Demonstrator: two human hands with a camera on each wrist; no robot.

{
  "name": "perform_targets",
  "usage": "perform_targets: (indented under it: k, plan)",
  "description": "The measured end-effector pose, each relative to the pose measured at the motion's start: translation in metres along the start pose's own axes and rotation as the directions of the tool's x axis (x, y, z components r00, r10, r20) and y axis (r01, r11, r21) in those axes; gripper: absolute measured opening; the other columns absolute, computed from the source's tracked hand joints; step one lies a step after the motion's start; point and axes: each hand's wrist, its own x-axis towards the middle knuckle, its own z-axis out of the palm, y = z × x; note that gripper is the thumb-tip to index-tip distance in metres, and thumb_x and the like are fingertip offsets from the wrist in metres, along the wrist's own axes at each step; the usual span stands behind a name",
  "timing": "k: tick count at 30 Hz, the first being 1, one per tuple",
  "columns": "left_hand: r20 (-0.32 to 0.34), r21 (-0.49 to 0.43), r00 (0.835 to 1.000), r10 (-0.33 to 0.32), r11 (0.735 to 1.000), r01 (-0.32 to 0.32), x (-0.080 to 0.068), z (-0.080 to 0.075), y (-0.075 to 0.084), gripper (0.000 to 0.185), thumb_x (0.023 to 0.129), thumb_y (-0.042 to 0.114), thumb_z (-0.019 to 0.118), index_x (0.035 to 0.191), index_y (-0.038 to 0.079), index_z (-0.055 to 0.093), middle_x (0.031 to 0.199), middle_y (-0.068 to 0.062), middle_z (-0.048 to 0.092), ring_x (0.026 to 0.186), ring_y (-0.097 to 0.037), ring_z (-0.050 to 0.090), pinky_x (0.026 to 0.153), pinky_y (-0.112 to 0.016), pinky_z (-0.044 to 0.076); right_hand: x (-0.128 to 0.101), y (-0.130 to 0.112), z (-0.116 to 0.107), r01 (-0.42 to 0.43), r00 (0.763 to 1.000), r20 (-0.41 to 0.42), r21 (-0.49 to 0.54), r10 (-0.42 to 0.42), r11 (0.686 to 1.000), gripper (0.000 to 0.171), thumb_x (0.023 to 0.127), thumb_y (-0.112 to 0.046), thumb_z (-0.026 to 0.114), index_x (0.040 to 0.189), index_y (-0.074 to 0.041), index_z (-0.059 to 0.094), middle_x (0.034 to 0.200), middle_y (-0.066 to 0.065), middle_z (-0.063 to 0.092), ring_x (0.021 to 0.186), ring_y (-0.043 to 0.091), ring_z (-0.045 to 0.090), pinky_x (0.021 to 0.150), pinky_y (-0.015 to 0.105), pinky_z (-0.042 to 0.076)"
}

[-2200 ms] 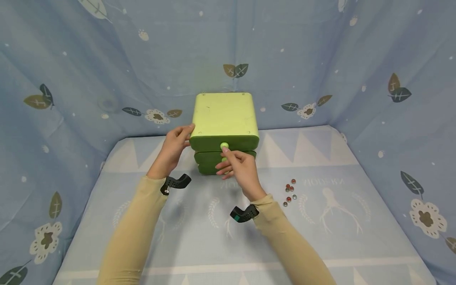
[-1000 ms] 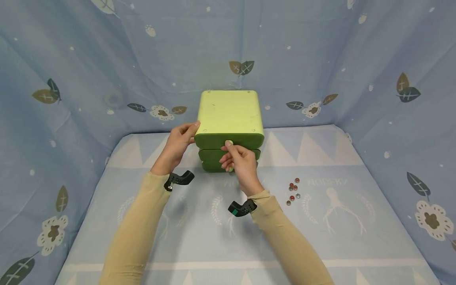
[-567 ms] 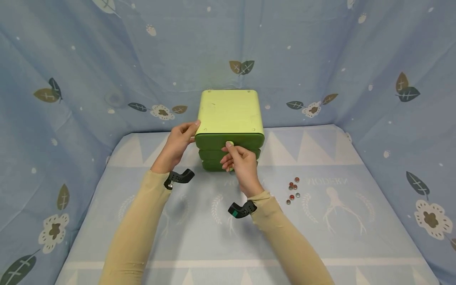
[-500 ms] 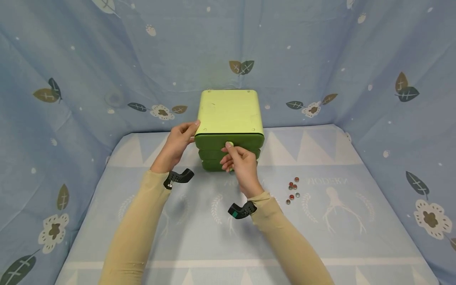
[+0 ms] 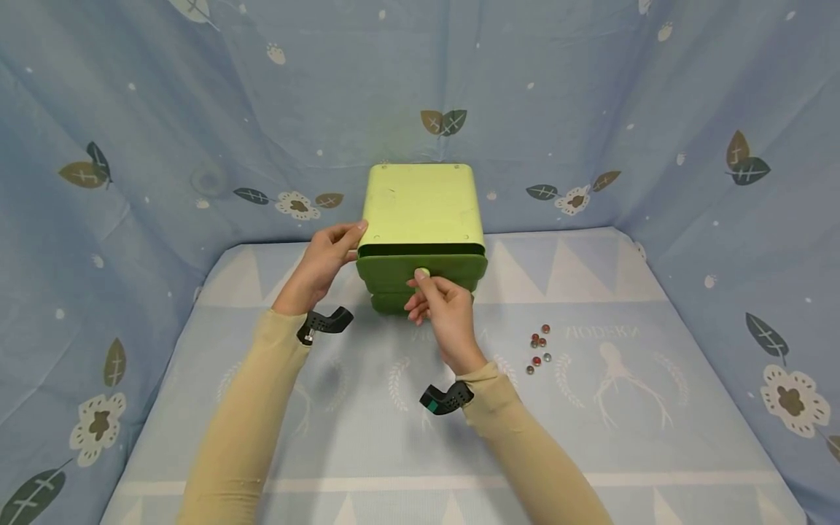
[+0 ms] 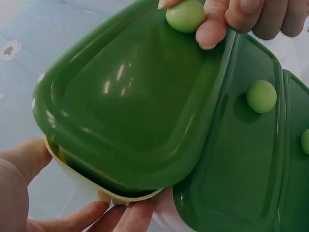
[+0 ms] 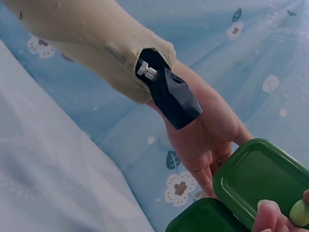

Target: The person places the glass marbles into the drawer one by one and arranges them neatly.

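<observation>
A small chest of drawers (image 5: 423, 204) with a light-green casing and dark-green fronts stands at the back of the table. My left hand (image 5: 321, 266) grips the casing's left side, thumb at the upper edge and fingers lower, as the left wrist view shows. My right hand (image 5: 449, 317) pinches the round light-green knob (image 6: 186, 17) of the top drawer (image 6: 130, 101). That drawer stands slightly out, with a dark gap under the casing's top edge. Its inside is hidden. The lower drawer (image 6: 241, 140) fronts sit below, each with a similar knob.
Several small round red and silver pieces (image 5: 537, 361) lie on the patterned tablecloth (image 5: 367, 445), right of my right hand. A blue patterned curtain (image 5: 262, 109) hangs behind the chest and along both sides. Each wrist wears a black mount (image 5: 446, 399).
The top drawer has come out a little towards me, opening a gap under the casing's edge. My right hand moved with the knob, while my left hand stays at the casing's side.
</observation>
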Motion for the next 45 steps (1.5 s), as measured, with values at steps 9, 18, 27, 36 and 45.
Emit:
perform_targets:
  k: [9,18,27,36,45]
  plan:
    - [0.018,-0.006,1.000,0.002,1.000,-0.002,0.005,-0.004,0.002,0.077,0.110,0.053,0.064,0.163,0.000,0.046,0.156,-0.017,0.052,0.141,-0.032,0.055,0.122,-0.040,0.046,-0.007,-0.001,-0.001,0.014,1.000,-0.002,-0.006,-0.014,1.000,0.049,0.113,-0.036,0.068,0.114,0.013,0.074,0.074,0.010,0.069,0.060,0.019,0.065,0.054,0.026,0.054]
    - [0.055,0.005,0.998,0.021,1.000,-0.022,0.007,-0.008,0.004,0.075,0.111,0.051,0.063,0.162,-0.003,0.046,0.155,-0.019,0.052,0.138,-0.034,0.056,0.121,-0.042,0.047,-0.018,-0.002,-0.002,0.009,1.000,-0.005,-0.008,-0.009,1.000,0.040,0.112,-0.038,0.069,0.109,0.002,0.079,0.075,0.012,0.070,0.062,0.022,0.065,0.055,0.029,0.056]
    - [0.087,0.025,0.996,0.034,0.999,-0.037,0.008,-0.011,0.005,0.073,0.112,0.050,0.064,0.159,-0.004,0.049,0.150,-0.018,0.054,0.137,-0.033,0.057,0.121,-0.043,0.048,-0.029,-0.002,-0.004,0.012,1.000,-0.009,-0.049,-0.013,0.999,0.042,0.111,-0.041,0.069,0.109,-0.001,0.080,0.078,0.016,0.071,0.063,0.025,0.065,0.056,0.032,0.057]
    - [0.112,0.058,0.993,0.029,0.998,-0.036,0.011,-0.017,0.001,0.077,0.112,0.050,0.062,0.169,0.005,0.037,0.159,-0.015,0.048,0.138,-0.032,0.055,0.119,-0.045,0.050,-0.038,-0.002,-0.004,0.008,1.000,-0.007,-0.053,-0.008,0.999,0.042,0.111,-0.041,0.069,0.109,0.000,0.080,0.078,0.016,0.071,0.063,0.025,0.066,0.056,0.036,0.057]
    - [0.136,0.075,0.990,0.030,0.996,-0.041,0.012,-0.020,0.001,0.074,0.113,0.048,0.061,0.170,0.006,0.037,0.164,-0.016,0.044,0.140,-0.033,0.053,0.119,-0.046,0.051,-0.048,-0.003,-0.003,0.014,1.000,-0.014,-0.056,-0.015,0.998,0.041,0.111,-0.041,0.069,0.109,-0.002,0.080,0.080,0.018,0.071,0.064,0.024,0.066,0.055,0.033,0.057]
